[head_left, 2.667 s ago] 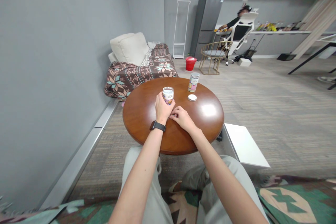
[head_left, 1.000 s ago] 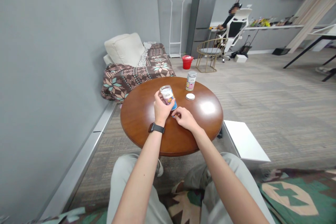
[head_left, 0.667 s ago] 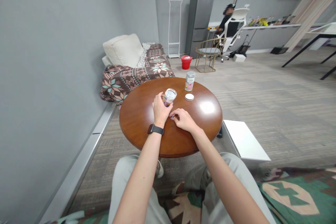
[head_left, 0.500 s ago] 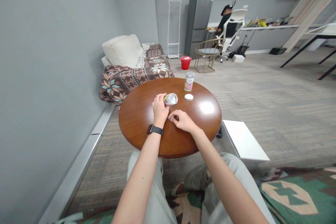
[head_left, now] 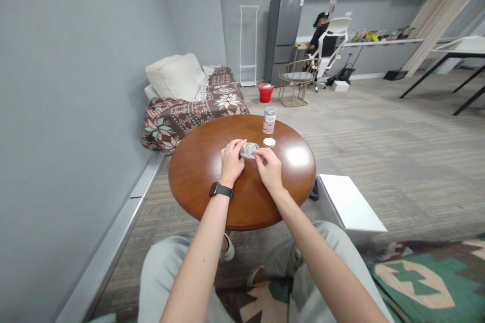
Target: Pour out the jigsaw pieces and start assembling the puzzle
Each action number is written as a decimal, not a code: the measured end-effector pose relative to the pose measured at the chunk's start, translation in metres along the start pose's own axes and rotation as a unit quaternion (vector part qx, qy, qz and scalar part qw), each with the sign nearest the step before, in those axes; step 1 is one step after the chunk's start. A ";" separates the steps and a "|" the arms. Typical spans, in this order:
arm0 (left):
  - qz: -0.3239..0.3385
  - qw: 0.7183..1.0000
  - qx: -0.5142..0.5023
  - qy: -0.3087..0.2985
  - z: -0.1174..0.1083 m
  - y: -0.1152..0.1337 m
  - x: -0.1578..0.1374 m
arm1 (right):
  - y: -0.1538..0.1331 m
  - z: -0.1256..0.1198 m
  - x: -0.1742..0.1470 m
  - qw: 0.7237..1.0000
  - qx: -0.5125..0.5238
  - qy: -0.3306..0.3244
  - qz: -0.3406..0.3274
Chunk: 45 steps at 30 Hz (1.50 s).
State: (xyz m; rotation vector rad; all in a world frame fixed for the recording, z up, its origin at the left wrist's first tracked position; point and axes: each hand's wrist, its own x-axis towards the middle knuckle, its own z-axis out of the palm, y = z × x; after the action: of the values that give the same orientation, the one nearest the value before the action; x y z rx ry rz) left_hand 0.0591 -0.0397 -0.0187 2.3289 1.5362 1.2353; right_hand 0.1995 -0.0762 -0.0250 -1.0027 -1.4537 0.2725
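My left hand (head_left: 232, 161) is wrapped round a small clear jar (head_left: 248, 150) with a coloured label, tilted so its open mouth faces right. At that mouth are the pinched fingers of my right hand (head_left: 268, 165); whatever they hold is too small and hidden to make out. A white round lid (head_left: 269, 142) lies on the brown round table (head_left: 200, 181) just beyond the right hand. Farther back stands a second jar (head_left: 270, 120), upright and closed, with a pink and white label.
A sofa (head_left: 189, 111) with a patterned cover is beyond the table at left. A white box (head_left: 350, 202) stands on the floor at right. Behind are a red bucket (head_left: 265, 93), a gold chair (head_left: 297, 78) and a person (head_left: 320, 33) seated near the counter.
My right hand has risen from the tabletop, where it pinched a small bluish item, to the jar's mouth. The left hand keeps hold of the jar, now tipped more toward the right.
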 end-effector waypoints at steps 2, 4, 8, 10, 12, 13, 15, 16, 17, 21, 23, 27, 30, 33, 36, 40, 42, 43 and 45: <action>0.013 1.000 -0.011 -0.008 0.001 0.000 0.001 | -0.001 0.000 0.001 1.000 0.005 -0.006 -0.024; 0.015 1.000 -0.026 -0.004 0.002 0.000 0.001 | 0.000 0.000 0.001 1.000 0.000 0.017 -0.025; -0.036 0.992 -0.096 0.068 0.005 -0.001 0.002 | 0.008 0.001 -0.002 0.996 -0.036 0.066 0.052; -0.053 0.985 -0.123 0.106 0.006 -0.001 0.002 | 0.015 0.003 -0.004 0.993 -0.045 0.051 0.096; -0.064 0.979 -0.147 0.125 0.006 -0.001 0.002 | 0.021 0.006 -0.005 0.991 -0.048 0.026 0.124; -0.071 0.976 -0.160 0.129 0.006 -0.001 0.002 | 0.024 0.007 -0.006 0.990 -0.050 0.014 0.133; -0.090 0.970 -0.178 0.137 0.007 -0.002 0.002 | 0.029 0.008 -0.007 0.987 -0.055 -0.007 0.151; -0.097 0.968 -0.182 0.140 0.006 -0.002 0.002 | 0.030 0.009 -0.008 0.985 -0.057 -0.016 0.160; -0.101 0.968 -0.182 0.143 0.006 -0.002 0.002 | 0.032 0.009 -0.008 0.984 -0.060 -0.024 0.168; -0.109 0.966 -0.161 0.171 0.005 -0.001 0.002 | 0.033 0.010 -0.010 0.981 -0.064 -0.047 0.176; -0.114 0.965 -0.144 0.188 0.003 0.000 0.002 | 0.033 0.010 -0.010 0.981 -0.068 -0.052 0.174; -0.117 0.964 -0.115 0.210 0.001 0.001 0.002 | 0.034 0.010 -0.010 0.981 -0.073 -0.057 0.173; -0.109 0.965 -0.087 0.222 0.000 0.000 0.002 | 0.034 0.011 -0.011 0.981 -0.080 -0.050 0.172; -0.115 0.969 -0.079 0.205 0.000 -0.001 0.002 | 0.036 0.013 -0.013 0.981 -0.083 -0.040 0.169; -0.120 0.968 -0.088 0.202 0.000 -0.002 0.002 | 0.042 0.015 -0.007 0.977 -0.095 -0.035 0.186; -0.132 0.967 -0.109 0.187 0.001 -0.005 0.002 | 0.059 0.015 0.020 0.967 -0.183 -0.023 0.173; -0.126 0.970 -0.110 0.177 0.002 -0.006 0.002 | 0.069 0.014 0.035 0.956 -0.242 0.004 0.166; -0.117 0.972 -0.109 0.172 0.003 -0.006 0.002 | 0.073 0.014 0.040 0.951 -0.258 0.011 0.168; -0.097 0.977 -0.108 0.157 0.004 -0.007 0.002 | 0.079 0.014 0.045 0.943 -0.289 -0.004 0.164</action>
State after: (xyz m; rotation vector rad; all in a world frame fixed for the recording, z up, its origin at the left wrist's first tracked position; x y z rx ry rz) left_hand 0.0565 -0.0334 -0.0240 1.8704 1.5758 1.6835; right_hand 0.2265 0.0080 -0.0517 -1.7292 -1.3965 0.0845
